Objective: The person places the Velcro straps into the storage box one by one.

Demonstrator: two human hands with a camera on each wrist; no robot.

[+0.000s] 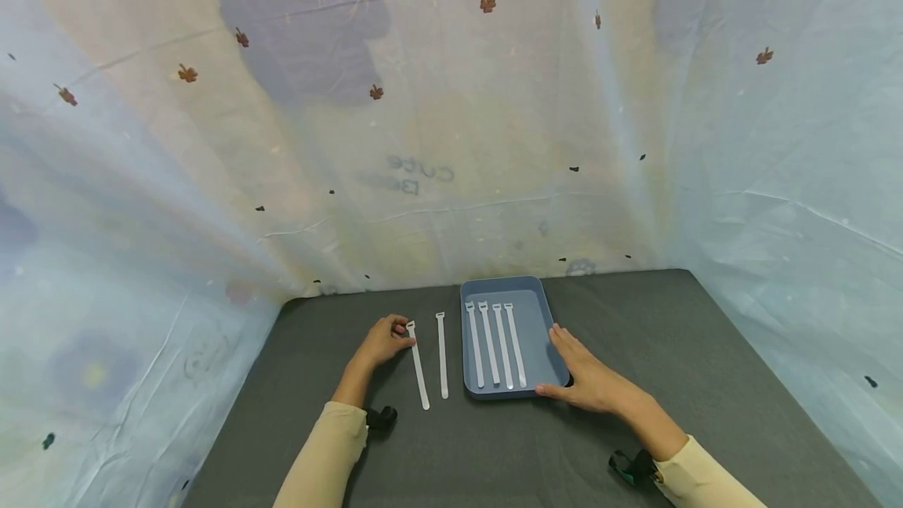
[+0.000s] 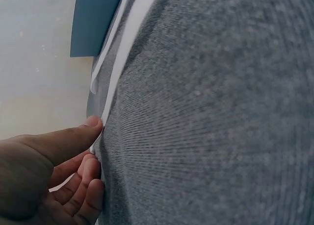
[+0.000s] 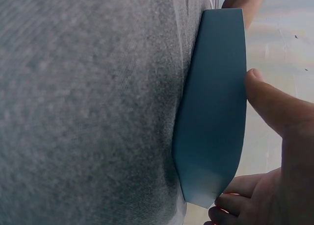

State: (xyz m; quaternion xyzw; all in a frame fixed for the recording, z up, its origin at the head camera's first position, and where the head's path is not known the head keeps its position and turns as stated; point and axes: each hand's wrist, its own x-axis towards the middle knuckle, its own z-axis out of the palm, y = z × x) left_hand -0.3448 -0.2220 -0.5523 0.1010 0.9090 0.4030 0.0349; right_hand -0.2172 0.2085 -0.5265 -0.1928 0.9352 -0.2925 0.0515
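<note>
My left hand (image 1: 383, 340) pinches a white strap (image 1: 419, 375) near its slotted head; the tail points toward me over the dark cloth. In the left wrist view, the thumb (image 2: 78, 137) presses the strap's end with the fingers curled below. A second white strap (image 1: 442, 359) lies between that hand and the blue-grey tray (image 1: 531, 312). Inside the tray, several like straps (image 1: 487, 347) lie side by side, heads at the far end. My right hand (image 1: 592, 376) rests around the tray's near right corner, thumb on the near rim, fingers extended along the right side.
A dark grey cloth (image 1: 536, 461) covers the table. Pale patterned sheeting (image 1: 451, 132) hangs behind it and at both sides. Black wrist devices (image 1: 382, 419) sit at the cuffs of both light sleeves.
</note>
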